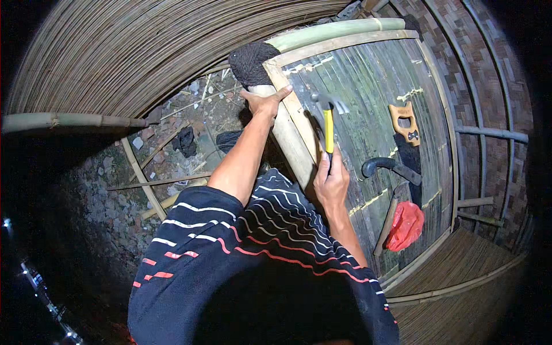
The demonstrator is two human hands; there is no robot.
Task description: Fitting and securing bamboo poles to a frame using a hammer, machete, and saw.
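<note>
My right hand (333, 183) is closed round the lower end of a hammer (329, 129) with a yellow and black handle. The hammer's metal head is smeared by motion, above the bamboo slat panel (368, 98) near its left edge. At the panel's upper left corner, my left hand (264, 104) straddles a thick pale bamboo pole (290, 141), gripping it. Its thumb lies over a flat bamboo strip (296, 109) along the panel's edge; its other fingers go down the pole's left side, partly hidden. Black fibre rope (253, 63) wraps the corner joint just beyond this hand.
On the panel lie a handsaw (407, 123) with a wooden handle, a dark curved-handled blade (391, 168), a long wooden-handled tool (386, 224) and a red plastic bag (405, 227). Rubble and bamboo pieces (152, 190) cover the ground at left. A slatted bamboo wall (115, 63) stands beyond.
</note>
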